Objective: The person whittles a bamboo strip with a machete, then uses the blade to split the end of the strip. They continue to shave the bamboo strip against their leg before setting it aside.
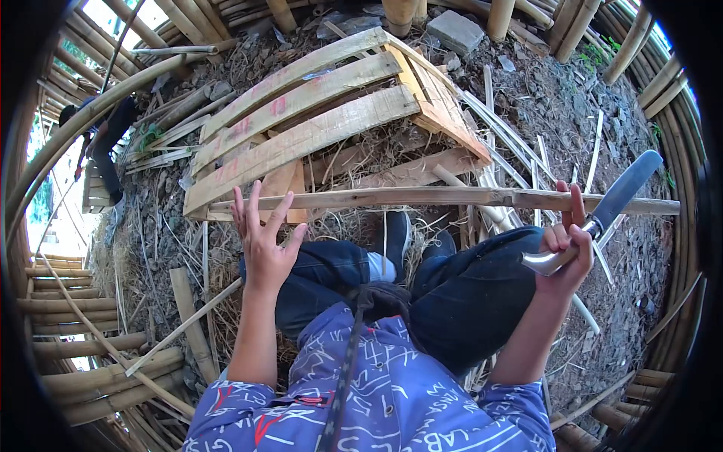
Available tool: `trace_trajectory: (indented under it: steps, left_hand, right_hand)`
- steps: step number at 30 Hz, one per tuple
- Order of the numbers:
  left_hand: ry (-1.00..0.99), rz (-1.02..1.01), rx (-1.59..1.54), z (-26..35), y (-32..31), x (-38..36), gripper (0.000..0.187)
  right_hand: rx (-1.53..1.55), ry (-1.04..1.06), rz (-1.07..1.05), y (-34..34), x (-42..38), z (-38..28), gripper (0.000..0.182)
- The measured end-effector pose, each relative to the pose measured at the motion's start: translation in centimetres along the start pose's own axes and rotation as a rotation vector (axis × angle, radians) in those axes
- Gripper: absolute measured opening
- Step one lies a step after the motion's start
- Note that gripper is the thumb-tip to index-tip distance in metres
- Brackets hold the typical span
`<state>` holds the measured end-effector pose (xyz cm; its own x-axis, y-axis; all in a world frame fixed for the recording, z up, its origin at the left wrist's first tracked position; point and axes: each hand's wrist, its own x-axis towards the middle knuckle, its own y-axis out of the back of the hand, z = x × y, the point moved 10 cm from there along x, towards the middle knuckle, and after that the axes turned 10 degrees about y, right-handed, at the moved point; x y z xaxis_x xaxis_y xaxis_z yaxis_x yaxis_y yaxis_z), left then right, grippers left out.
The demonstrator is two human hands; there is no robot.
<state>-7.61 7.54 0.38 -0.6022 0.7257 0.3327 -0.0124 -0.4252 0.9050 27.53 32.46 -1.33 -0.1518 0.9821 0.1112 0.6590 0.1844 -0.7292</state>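
My right hand (563, 252) is closed round the curved, shiny handle of a large knife (626, 188). The broad blade points up and away to the right. A long split bamboo strip (399, 197) runs crosswise over my lap, its right part passing behind the knife and the raised fingers of that hand. Toward the strip's left end, my left hand (265, 239) is open with fingers spread, overlapping the strip. Just beyond the strip a slatted wooden crate (301, 113) lies on the ground, tilted, with pale boards and red marks.
Bamboo poles (75, 306) are stacked at the left, and more line the right side. A grey block (455, 32) lies at the back. Thin strips (544, 162) and shavings litter the dirt ground. Another person (105, 147) is at the far left.
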Motion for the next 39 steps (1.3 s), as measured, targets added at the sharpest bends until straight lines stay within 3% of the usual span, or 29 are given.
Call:
trace_trajectory:
  steps: [5, 9, 16, 18, 19, 20, 22, 24, 28, 30, 32, 33, 36, 38, 39]
  left_hand:
    - [0.030, 0.080, 0.021, -2.0, -0.4, 0.2, 0.035]
    - [0.022, 0.138, 0.016, -2.5, -0.2, 0.4, 0.034]
    - [-0.109, 0.358, -0.071, -1.2, 4.7, 1.0, 0.022]
    - [0.015, 0.380, -0.455, -2.2, 6.0, 0.7, 0.029]
    - [0.040, 0.290, -0.834, -3.1, 4.9, 0.9, 0.039]
    - [0.044, 0.300, -0.818, -2.6, 5.1, 0.7, 0.039]
    - [0.263, -0.227, -1.783, 0.4, 0.9, 1.2, 0.046]
    - [0.327, -0.459, -2.120, 3.3, -0.3, 0.5, 0.055]
    - [0.229, -0.740, -2.318, 7.3, -0.4, 0.4, 0.061]
    - [0.197, -0.764, -2.316, 7.9, -0.5, 0.3, 0.061]
    - [0.459, -0.748, -2.418, 8.0, -1.5, 0.0, 0.059]
    - [0.461, -0.753, -2.417, 8.0, -1.8, -0.2, 0.059]
    - [0.399, -0.770, -2.326, 7.9, -3.2, -0.7, 0.061]
    - [0.248, -0.755, -2.011, 8.0, -3.7, -0.8, 0.060]
    - [0.332, -0.717, -1.886, 7.5, -4.7, -1.2, 0.058]
  right_hand:
    - [0.031, 0.002, 0.047, 1.2, 0.7, -0.3, 0.061]
    - [0.084, 0.000, 0.087, 2.1, 0.8, -0.8, 0.061]
    - [0.243, -0.035, 0.060, 4.4, 1.1, -1.7, 0.061]
    - [0.315, -0.012, 0.089, 5.7, 1.3, -2.2, 0.061]
    - [0.330, 0.000, 0.081, 5.9, 1.3, -2.5, 0.061]
    - [0.365, 0.003, 0.082, 6.7, 1.4, -2.7, 0.061]
    - [0.485, -0.022, 0.073, 7.8, 1.6, -2.8, 0.060]
    - [0.493, 0.011, 0.115, 8.7, 1.5, -3.2, 0.062]
    - [0.513, 0.055, 0.120, 9.5, 1.2, -3.7, 0.062]
    - [0.473, 0.075, 0.121, 9.8, 1.1, -4.1, 0.062]
    - [0.417, 0.109, 0.099, 9.9, 0.9, -4.5, 0.060]
    - [0.413, 0.116, 0.110, 10.2, 0.9, -4.6, 0.059]
    - [0.356, 0.119, 0.103, 10.2, 0.9, -4.6, 0.059]
    - [0.357, 0.142, 0.115, 10.3, 0.8, -4.7, 0.059]
    - [0.342, 0.145, 0.111, 10.1, 0.9, -4.7, 0.059]
